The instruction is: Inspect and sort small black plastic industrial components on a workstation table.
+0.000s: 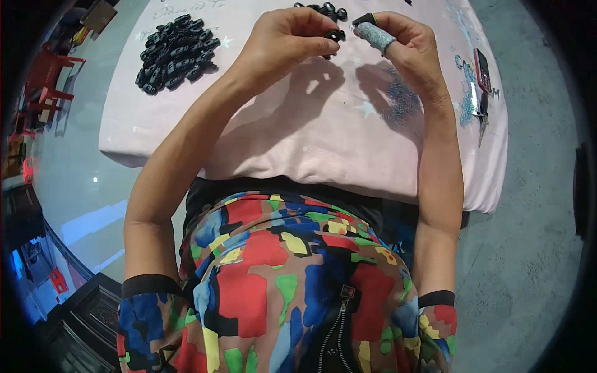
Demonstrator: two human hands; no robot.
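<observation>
Between the thumb and fingers of my left hand (pixel 295 37) is a small black plastic piece (pixel 336 36) with a hole in it. My right hand (pixel 404 46) faces it a short gap away, its thumb and forefinger pinched together. A grey wrap (pixel 375 38) covers that thumb, and a black cover (pixel 365 22) sits on the forefinger. Something tiny and shiny shows at those tips, too small to name. Beyond my hands lie several similar black pieces (pixel 326 10). A large heap of black plastic pieces (pixel 177 53) is left of my left forearm.
Pink cloth (pixel 280 146) covers the table. Tiny blue-grey parts (pixel 401 96) are scattered near my right wrist, more (pixel 466 93) farther right. At the right edge lie a red-and-black device (pixel 482 69) and a thin pointed tool (pixel 483 127). Red chairs (pixel 53 81) stand on the left floor.
</observation>
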